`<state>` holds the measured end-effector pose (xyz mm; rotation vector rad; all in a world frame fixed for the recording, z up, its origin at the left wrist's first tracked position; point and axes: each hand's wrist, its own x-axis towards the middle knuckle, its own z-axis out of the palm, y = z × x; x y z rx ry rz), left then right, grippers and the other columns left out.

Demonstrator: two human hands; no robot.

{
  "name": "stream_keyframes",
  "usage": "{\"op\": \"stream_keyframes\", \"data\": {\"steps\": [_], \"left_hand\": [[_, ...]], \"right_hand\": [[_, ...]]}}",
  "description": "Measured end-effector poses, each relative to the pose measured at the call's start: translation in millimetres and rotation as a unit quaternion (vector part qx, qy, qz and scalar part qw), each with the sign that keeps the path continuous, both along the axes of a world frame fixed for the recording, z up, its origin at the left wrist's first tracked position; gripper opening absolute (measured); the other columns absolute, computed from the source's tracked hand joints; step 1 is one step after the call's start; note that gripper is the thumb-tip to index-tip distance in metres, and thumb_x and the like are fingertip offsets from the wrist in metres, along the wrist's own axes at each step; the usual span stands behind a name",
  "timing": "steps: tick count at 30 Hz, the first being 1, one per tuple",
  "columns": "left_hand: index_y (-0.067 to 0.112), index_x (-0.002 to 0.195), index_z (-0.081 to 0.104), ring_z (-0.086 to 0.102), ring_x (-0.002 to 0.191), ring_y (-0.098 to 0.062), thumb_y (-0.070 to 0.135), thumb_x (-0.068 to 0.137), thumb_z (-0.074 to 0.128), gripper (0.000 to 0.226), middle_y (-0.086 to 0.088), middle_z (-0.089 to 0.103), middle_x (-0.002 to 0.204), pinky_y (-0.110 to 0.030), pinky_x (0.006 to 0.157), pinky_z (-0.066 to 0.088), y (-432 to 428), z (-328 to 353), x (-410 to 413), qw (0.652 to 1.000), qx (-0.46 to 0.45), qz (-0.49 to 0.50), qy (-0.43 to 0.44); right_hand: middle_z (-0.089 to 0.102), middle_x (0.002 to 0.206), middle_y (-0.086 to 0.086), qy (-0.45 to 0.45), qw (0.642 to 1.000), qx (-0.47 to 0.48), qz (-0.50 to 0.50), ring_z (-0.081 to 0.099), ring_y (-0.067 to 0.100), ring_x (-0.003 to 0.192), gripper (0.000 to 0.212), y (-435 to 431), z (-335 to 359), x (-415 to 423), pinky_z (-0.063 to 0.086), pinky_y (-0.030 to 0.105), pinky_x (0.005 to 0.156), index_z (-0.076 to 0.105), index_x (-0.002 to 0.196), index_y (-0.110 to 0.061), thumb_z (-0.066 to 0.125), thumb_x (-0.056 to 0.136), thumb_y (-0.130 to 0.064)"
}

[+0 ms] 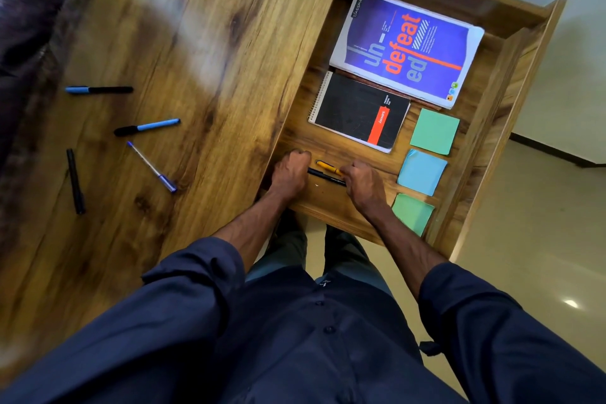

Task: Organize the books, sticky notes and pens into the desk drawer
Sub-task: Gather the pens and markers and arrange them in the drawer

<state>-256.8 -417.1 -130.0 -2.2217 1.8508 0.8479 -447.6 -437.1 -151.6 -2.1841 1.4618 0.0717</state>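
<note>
The desk drawer [485,141] stands pulled out. Inside lie a purple "undefeated" book [406,46], a black spiral notebook [359,111] and a column of sticky notes: green [434,131], blue [422,172], green [412,213]. Near the drawer's front, an orange pen [328,167] and a black pen [324,175] lie side by side between my hands. My left hand [290,174] is curled at the black pen's left end. My right hand [362,185] is curled over the right ends of both pens, its fingertips on the orange one. How the fingers grip is hidden.
Several pens lie loose on the wooden desk [203,43] to the left: a blue-capped black marker [98,89], a blue marker with a black cap [147,126], a blue ballpoint [152,167] and a black pen [75,180]. A dark chair [29,10] is at far left.
</note>
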Motion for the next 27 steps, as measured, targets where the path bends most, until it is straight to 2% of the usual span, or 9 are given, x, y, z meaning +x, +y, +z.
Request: {"op": "stream_keyframes", "data": {"steps": [5,10,14,19,27], "left_hand": [[0.013,0.103,0.062,0.062,0.092,-0.025,0.009,0.093,0.059,0.01,-0.008,0.063,0.106,-0.033,0.071,0.044,1,-3,0,1.0,-0.005,-0.007,0.003],[0.012,0.104,0.062,0.063,0.094,-0.024,0.007,0.094,0.059,0.011,-0.009,0.063,0.108,-0.038,0.079,0.055,3,-6,1,1.0,-0.002,-0.016,0.007],[0.011,0.105,0.064,0.063,0.093,-0.023,0.007,0.094,0.06,0.012,-0.009,0.064,0.109,-0.036,0.079,0.056,3,-6,1,1.0,-0.002,-0.019,0.014],[0.011,0.097,0.061,0.061,0.088,-0.022,0.007,0.094,0.06,0.005,-0.008,0.062,0.103,-0.035,0.073,0.053,5,-3,1,1.0,0.001,-0.021,0.014],[0.009,0.105,0.061,0.064,0.093,-0.026,0.005,0.093,0.061,0.013,-0.01,0.062,0.107,-0.037,0.076,0.054,7,5,3,0.999,-0.012,-0.037,0.003]], "right_hand": [[0.07,0.087,0.009,-0.006,1.0,0.004,0.004,0.066,0.024,0.077,0.016,1,5,0,0.054,0.031,0.063,0.078,0.104,-0.011,0.072,0.089,-0.009],[0.069,0.086,0.007,-0.004,1.0,0.015,0.003,0.065,0.024,0.077,0.016,5,2,-1,0.052,0.03,0.061,0.077,0.104,-0.013,0.071,0.09,-0.01],[0.068,0.087,0.007,-0.009,1.0,0.021,0.006,0.064,0.023,0.078,0.015,8,-2,-3,0.049,0.028,0.059,0.077,0.103,-0.014,0.071,0.089,-0.012],[0.067,0.089,0.007,-0.021,0.999,0.024,-0.005,0.064,0.025,0.081,0.012,10,-2,-3,0.056,0.037,0.064,0.077,0.099,-0.014,0.067,0.092,-0.013],[0.069,0.09,0.007,-0.041,0.998,0.032,-0.035,0.064,0.024,0.083,0.012,11,2,-7,0.054,0.033,0.067,0.077,0.099,-0.013,0.069,0.09,-0.014]]}}
